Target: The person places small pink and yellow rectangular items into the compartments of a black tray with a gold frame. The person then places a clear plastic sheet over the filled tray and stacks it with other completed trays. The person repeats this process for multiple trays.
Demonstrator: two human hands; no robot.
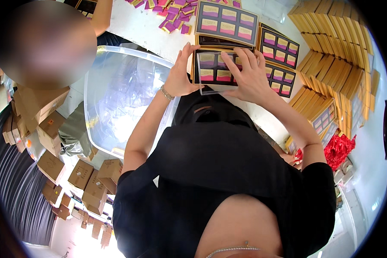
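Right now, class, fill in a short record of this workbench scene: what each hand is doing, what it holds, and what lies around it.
left hand: grips the left edge of the box
right hand: fingers spread over a clear lid on the box
held thing: open box of small pink and purple packets
surface: white table
beyond the box: more filled boxes, loose packets
right side: stacks of gold boxes
left side: large clear plastic tub
floor: cardboard cartons

Bare white table (137,26) lies open just beyond the left hand (178,75). Filled gift boxes (279,56) crowd close beyond the right hand (249,75), with stacked gold boxes (331,51) walling its far side. A clear plastic tub (120,94) blocks the space outside the left hand.
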